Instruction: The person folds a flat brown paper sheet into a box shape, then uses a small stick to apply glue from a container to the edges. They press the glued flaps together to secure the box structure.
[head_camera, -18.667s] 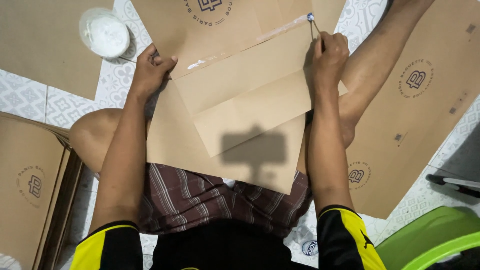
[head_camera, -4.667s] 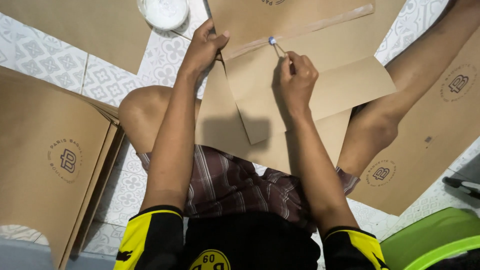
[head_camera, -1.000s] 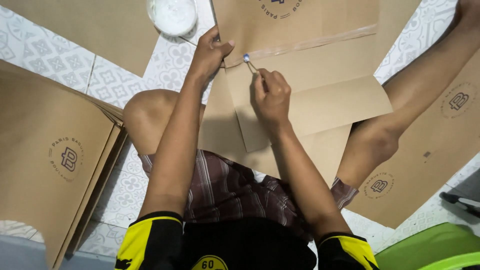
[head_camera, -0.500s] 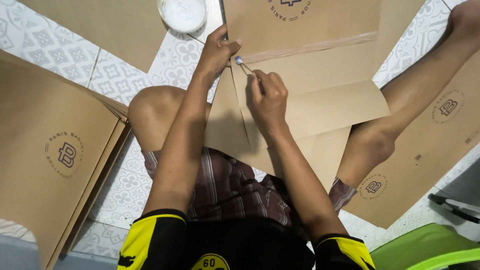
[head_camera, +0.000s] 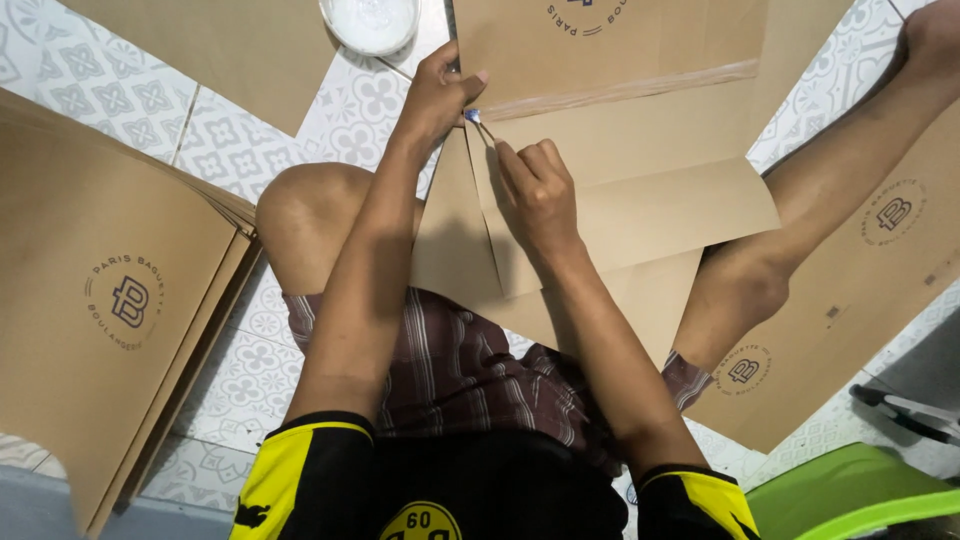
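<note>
Cardboard sheet (head_camera: 640, 170) looks light, stiff, creasable; left hand (head_camera: 435, 95) pinches its edge; right hand (head_camera: 535, 190) grips a thin glue stick (head_camera: 480, 125).

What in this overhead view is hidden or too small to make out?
- White bowl: cut off by the top edge of the head view.
- Small brush in the right hand: its handle is hidden by the fingers.
- Paper sheet: its left corner is covered by the left hand.
- Green object: cut off at the bottom right corner.
</note>
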